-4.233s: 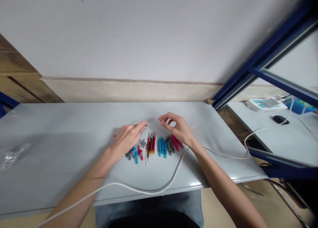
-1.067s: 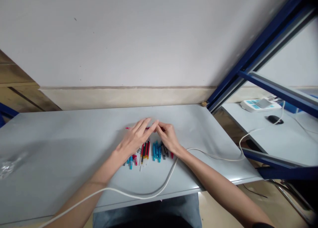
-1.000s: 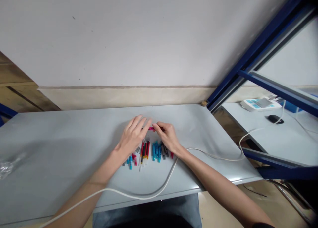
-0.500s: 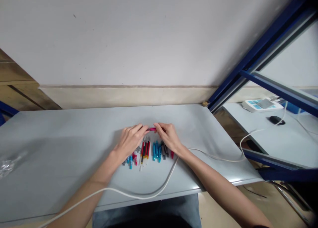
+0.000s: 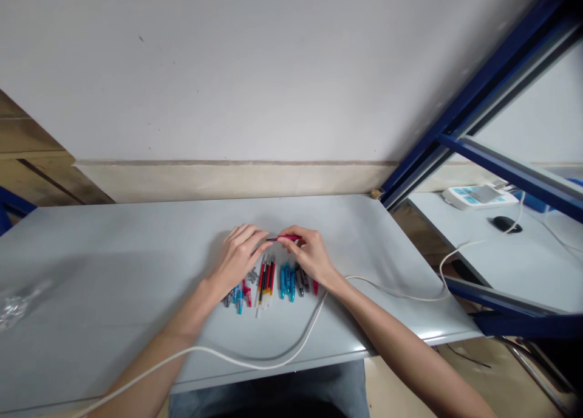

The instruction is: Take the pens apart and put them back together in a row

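Just below centre frame, a thin dark refill [image 5: 272,239] now shows where mostly pink did; the left hand's [image 5: 239,249] fingers seem lightly pinched on it, the right hand's [image 5: 310,254] closed around a pink barrel [image 5: 288,238], apparently in line.

I get soft, fairly even light; glare streaks the worktop's [image 5: 136,236] front edge toward its right corner, and a broad shadow dims its left part. The blue frame [image 5: 510,170] beyond its right edge looks soft and stretched.
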Available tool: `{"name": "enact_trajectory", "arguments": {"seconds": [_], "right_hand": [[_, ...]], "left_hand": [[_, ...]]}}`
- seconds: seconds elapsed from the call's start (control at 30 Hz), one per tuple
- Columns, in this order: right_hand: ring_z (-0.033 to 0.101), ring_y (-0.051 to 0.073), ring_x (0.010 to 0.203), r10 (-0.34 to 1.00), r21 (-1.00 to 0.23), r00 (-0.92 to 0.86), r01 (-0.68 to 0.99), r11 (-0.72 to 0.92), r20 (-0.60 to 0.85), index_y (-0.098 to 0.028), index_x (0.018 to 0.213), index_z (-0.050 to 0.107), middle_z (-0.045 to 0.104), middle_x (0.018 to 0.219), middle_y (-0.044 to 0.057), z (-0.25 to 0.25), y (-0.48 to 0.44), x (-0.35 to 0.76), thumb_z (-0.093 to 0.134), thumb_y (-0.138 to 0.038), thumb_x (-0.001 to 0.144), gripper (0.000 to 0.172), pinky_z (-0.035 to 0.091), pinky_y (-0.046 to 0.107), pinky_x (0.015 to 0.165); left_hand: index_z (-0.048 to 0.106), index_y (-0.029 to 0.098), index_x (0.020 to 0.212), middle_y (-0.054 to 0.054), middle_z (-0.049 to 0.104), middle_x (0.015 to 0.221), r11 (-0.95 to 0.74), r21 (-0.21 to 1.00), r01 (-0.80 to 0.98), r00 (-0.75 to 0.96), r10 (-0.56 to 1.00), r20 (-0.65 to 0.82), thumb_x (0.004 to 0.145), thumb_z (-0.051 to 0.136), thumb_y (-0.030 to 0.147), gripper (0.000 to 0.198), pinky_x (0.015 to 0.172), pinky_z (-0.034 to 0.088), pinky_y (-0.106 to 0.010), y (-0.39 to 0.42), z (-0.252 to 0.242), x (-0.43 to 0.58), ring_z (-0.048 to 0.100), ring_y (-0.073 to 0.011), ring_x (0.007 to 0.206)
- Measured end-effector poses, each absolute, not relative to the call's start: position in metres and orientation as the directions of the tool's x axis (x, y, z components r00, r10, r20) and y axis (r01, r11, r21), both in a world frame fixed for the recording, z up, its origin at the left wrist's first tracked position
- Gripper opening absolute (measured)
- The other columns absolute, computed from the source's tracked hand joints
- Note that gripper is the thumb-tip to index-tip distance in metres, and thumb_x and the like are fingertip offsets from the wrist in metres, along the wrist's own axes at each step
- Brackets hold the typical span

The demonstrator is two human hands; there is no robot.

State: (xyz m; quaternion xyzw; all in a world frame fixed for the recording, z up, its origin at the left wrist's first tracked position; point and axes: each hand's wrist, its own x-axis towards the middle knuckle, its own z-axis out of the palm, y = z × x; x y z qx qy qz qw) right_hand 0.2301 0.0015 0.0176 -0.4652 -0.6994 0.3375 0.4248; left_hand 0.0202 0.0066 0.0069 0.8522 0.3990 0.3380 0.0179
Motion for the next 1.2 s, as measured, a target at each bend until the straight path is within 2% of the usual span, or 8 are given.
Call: {"name": "enact_trajectory", "arguments": {"seconds": [0.1,0.2,0.3,0.47,0.63,0.83,1.07,1.2], "right_hand": [[0.063,0.015,0.072,0.937,-0.878,-0.209,0.339,0.337,0.279,-0.018,0.095,0.076,0.075,0.089,0.004,0.019,0.002,0.23,0.064,-0.035,0.094,0.02,0.045,0.025,0.066],[0.048,0.012,0.054,0.951,-0.863,-0.208,0.408,0.297,0.229,-0.016,0.07,0.069,0.058,0.058,-0.002,0.02,0.002,0.232,0.058,-0.041,0.098,0.039,0.038,0.025,0.057],[0.037,0.01,0.048,0.959,-0.845,-0.192,0.458,0.277,0.21,-0.017,0.058,0.059,0.041,0.049,-0.005,0.02,0.002,0.233,0.053,-0.045,0.1,0.051,0.031,0.026,0.052],[0.057,0.014,0.066,0.94,-0.859,-0.229,0.394,0.327,0.253,-0.017,0.085,0.073,0.067,0.073,0.001,0.017,0.006,0.235,0.06,-0.043,0.097,0.032,0.041,0.025,0.064],[0.044,0.013,0.052,0.939,-0.759,-0.254,0.556,0.338,0.232,-0.018,0.072,0.069,0.054,0.056,-0.003,0.015,0.006,0.236,0.054,-0.046,0.1,0.042,0.034,0.027,0.057],[0.061,0.02,0.085,0.904,-0.704,-0.27,0.566,0.428,0.332,-0.02,0.096,0.073,0.074,0.092,0.005,0.006,0.022,0.241,0.061,-0.024,0.097,0.013,0.045,0.03,0.08],[0.057,0.024,0.102,0.896,-0.569,-0.302,0.695,0.44,0.325,-0.018,0.107,0.072,0.072,0.106,0.009,-0.003,0.042,0.241,0.061,-0.015,0.094,0.017,0.043,0.036,0.094],[0.054,0.025,0.107,0.876,-0.511,-0.29,0.723,0.465,0.386,-0.018,0.113,0.07,0.067,0.113,0.011,0.003,0.027,0.242,0.055,-0.015,0.096,0.023,0.041,0.037,0.097]], "left_hand": [[0.069,0.018,0.099,-0.005,0.067,0.084,-0.686,0.28,0.672,0.47,0.687,0.555,0.105,0.047,0.03,0.025,0.078,0.045,-0.035,0.007,0.007,0.019,0.059,-0.0194,0.083],[0.068,0.018,0.093,-0.004,0.067,0.081,-0.703,0.227,0.674,0.485,0.653,0.582,0.104,0.048,0.028,0.025,0.075,0.041,-0.034,0.006,0.007,0.019,0.057,-0.0188,0.081],[0.068,0.018,0.098,-0.003,0.069,0.083,-0.713,0.206,0.67,0.485,0.632,0.605,0.104,0.05,0.029,0.022,0.075,0.039,-0.034,0.005,0.007,0.02,0.056,-0.0185,0.082],[0.069,0.018,0.101,-0.004,0.068,0.085,-0.702,0.26,0.663,0.471,0.662,0.584,0.105,0.048,0.028,0.024,0.077,0.04,-0.034,0.006,0.01,0.02,0.054,-0.0191,0.084],[0.07,0.019,0.094,-0.005,0.069,0.084,-0.701,0.241,0.671,0.473,0.655,0.589,0.103,0.05,0.027,0.023,0.079,0.041,-0.035,0.008,0.007,0.019,0.053,-0.021,0.088],[0.068,0.021,0.116,-0.007,0.069,0.104,-0.686,0.21,0.697,0.505,0.677,0.535,0.103,0.046,0.021,0.026,0.085,0.044,-0.037,0.02,0.003,0.008,0.058,-0.0215,0.098],[0.066,0.021,0.121,-0.008,0.067,0.116,-0.527,0.248,0.813,0.398,0.813,0.425,0.102,0.039,0.019,0.034,0.094,0.045,-0.036,0.032,0.009,-0.016,0.061,-0.0232,0.108],[0.059,0.025,0.128,-0.004,0.074,0.099,-0.28,0.332,0.901,0.202,0.947,0.249,0.104,0.038,0.037,0.034,0.073,0.043,-0.03,0.006,0.02,-0.02,0.069,-0.0225,0.088]]}}
